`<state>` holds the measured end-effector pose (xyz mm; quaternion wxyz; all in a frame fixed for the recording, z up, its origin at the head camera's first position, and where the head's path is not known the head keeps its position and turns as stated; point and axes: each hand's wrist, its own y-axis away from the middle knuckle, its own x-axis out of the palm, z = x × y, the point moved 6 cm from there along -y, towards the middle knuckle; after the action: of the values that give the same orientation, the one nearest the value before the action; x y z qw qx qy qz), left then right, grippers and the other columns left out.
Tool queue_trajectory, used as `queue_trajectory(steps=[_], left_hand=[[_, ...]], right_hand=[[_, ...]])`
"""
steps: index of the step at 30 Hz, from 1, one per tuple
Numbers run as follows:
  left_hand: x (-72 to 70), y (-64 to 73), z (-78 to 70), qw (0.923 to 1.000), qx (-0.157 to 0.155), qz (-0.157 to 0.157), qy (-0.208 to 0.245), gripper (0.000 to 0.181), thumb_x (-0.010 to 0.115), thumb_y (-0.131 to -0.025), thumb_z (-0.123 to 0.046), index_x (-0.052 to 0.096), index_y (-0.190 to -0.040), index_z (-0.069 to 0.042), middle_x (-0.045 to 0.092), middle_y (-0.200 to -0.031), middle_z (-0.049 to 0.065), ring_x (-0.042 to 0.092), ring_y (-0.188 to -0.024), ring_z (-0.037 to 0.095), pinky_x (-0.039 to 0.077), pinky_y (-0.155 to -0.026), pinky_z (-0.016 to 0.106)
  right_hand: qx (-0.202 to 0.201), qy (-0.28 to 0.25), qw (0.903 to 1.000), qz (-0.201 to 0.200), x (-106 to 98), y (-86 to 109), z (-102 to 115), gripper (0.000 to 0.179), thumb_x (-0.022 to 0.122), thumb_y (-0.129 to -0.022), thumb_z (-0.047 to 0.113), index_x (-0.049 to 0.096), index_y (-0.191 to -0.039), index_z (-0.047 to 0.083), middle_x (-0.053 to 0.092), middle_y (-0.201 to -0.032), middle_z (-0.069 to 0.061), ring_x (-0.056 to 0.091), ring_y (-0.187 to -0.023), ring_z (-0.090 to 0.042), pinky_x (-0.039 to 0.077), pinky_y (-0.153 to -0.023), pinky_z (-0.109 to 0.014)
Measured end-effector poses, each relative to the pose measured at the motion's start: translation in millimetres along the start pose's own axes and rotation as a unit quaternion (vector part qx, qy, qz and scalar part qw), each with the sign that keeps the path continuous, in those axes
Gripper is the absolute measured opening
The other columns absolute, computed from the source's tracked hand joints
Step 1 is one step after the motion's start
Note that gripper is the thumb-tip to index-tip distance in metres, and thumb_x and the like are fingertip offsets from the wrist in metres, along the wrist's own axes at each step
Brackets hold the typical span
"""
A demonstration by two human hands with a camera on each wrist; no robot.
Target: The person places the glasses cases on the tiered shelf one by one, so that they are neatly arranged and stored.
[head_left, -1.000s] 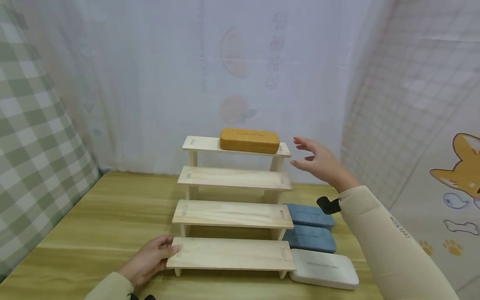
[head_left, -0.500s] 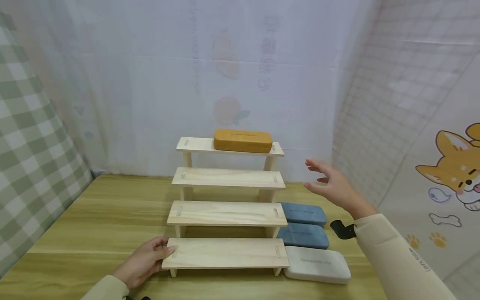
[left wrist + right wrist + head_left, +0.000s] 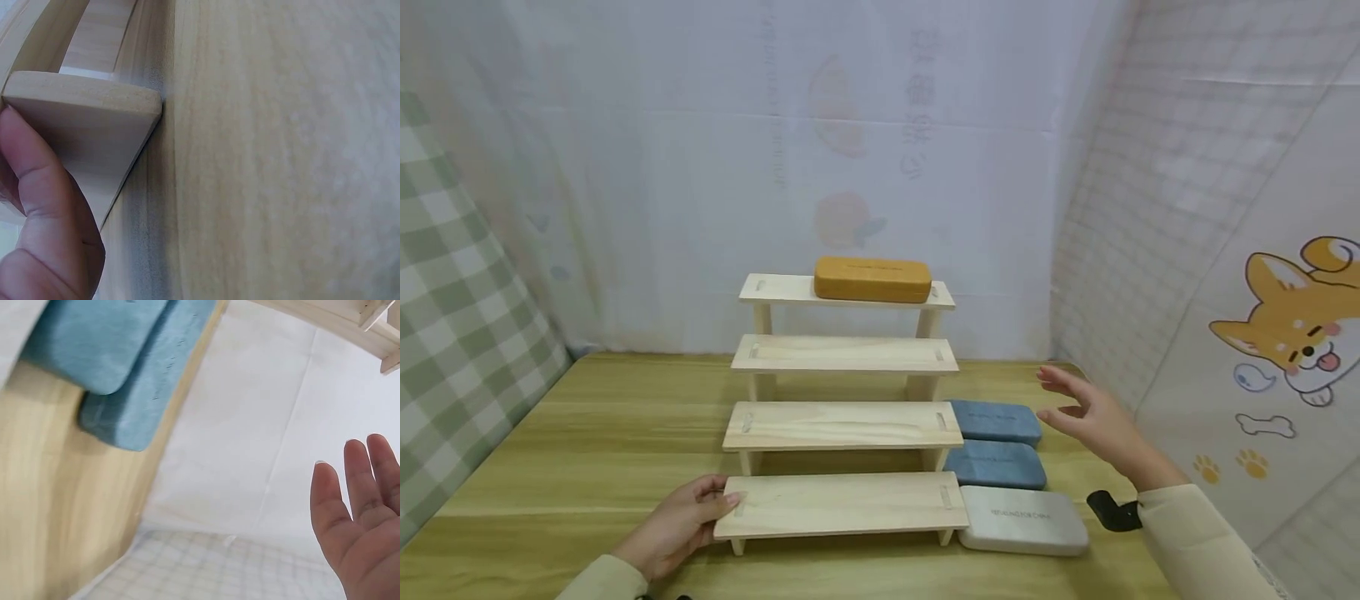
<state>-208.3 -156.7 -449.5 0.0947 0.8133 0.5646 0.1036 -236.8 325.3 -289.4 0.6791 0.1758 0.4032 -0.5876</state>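
Observation:
A pale wooden stepped display stand (image 3: 842,504) with several shelves stands in the middle of the head view. My left hand (image 3: 681,521) grips the left end of its lowest shelf, thumb on top; in the left wrist view the fingers lie against the shelf's end leg (image 3: 81,100). On the top shelf rests an orange-yellow glasses case (image 3: 872,280). To the right of the stand, my right hand (image 3: 1093,417) hovers with fingers apart and holds nothing. Nearest to it are two blue glasses cases (image 3: 996,422), lying one behind the other, with a white glasses case (image 3: 1024,521) in front of them.
The stand and cases are on a wood-grain tabletop (image 3: 602,433). A white curtain (image 3: 625,208) hangs behind, a green checked cloth (image 3: 460,267) at the left, and a white sheet with a cartoon dog (image 3: 1300,325) at the right.
My right hand has moved down and to the right, from beside the top shelf toward the blue glasses cases. The left hand keeps its grip on the lowest shelf. The head view has shifted slightly right.

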Motion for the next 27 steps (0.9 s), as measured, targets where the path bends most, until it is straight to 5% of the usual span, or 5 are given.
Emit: queue_trajectory(steps=[6, 14, 19, 24, 27], left_hand=[[-0.1, 1.2, -0.3, 1.0000, 0.002, 0.004, 0.000, 0.072, 0.055, -0.099, -0.018, 0.011, -0.139, 0.023, 0.046, -0.128, 0.031, 0.060, -0.101, 0.019, 0.054, -0.087, 0.038], [-0.3, 0.6, -1.7, 1.0000, 0.000, 0.004, 0.000, 0.073, 0.054, -0.100, -0.018, 0.009, -0.140, 0.022, 0.040, -0.132, 0.035, 0.059, -0.102, 0.018, 0.054, -0.087, 0.037], [0.4, 1.8, -2.5, 1.0000, -0.001, 0.001, -0.002, 0.071, 0.055, -0.099, -0.018, 0.012, -0.139, 0.022, 0.046, -0.128, 0.030, 0.060, -0.101, 0.018, 0.054, -0.086, 0.037], [0.1, 1.2, -3.0, 1.0000, -0.001, -0.002, -0.001, 0.069, 0.054, -0.100, -0.017, 0.013, -0.139, 0.021, 0.048, -0.126, 0.028, 0.060, -0.099, 0.018, 0.054, -0.085, 0.037], [0.3, 0.6, -2.8, 1.0000, 0.001, 0.000, 0.001, 0.067, 0.053, -0.100, -0.016, 0.013, -0.139, 0.022, 0.049, -0.125, 0.027, 0.060, -0.099, 0.017, 0.054, -0.085, 0.037]], right_hand=[[0.023, -0.024, 0.9994, 0.004, 3.6, 21.4, -22.0, 0.063, 0.062, -0.096, 0.020, 0.033, -0.148, -0.001, 0.045, -0.141, -0.023, 0.041, -0.112, 0.014, 0.048, -0.084, -0.016], [0.103, -0.048, 0.9930, 0.032, 14.1, 48.4, -46.0, 0.067, 0.060, -0.097, 0.027, 0.029, -0.150, 0.000, 0.044, -0.141, -0.025, 0.045, -0.104, 0.016, 0.052, -0.084, -0.030], [0.121, -0.054, 0.9902, 0.043, 20.6, 62.0, -56.2, 0.067, 0.061, -0.096, 0.024, 0.030, -0.148, -0.003, 0.043, -0.142, -0.028, 0.048, -0.115, -0.001, 0.050, -0.087, -0.043], [0.138, -0.062, 0.9861, 0.067, 30.4, 72.6, -66.8, 0.069, 0.063, -0.094, 0.022, 0.028, -0.147, -0.006, 0.040, -0.142, -0.030, 0.044, -0.126, -0.040, 0.048, -0.090, -0.053], [0.144, -0.068, 0.9832, 0.088, 37.5, 79.0, -72.7, 0.074, 0.066, -0.092, 0.023, 0.027, -0.148, -0.007, 0.039, -0.144, -0.030, 0.038, -0.128, -0.050, 0.046, -0.091, -0.054]])
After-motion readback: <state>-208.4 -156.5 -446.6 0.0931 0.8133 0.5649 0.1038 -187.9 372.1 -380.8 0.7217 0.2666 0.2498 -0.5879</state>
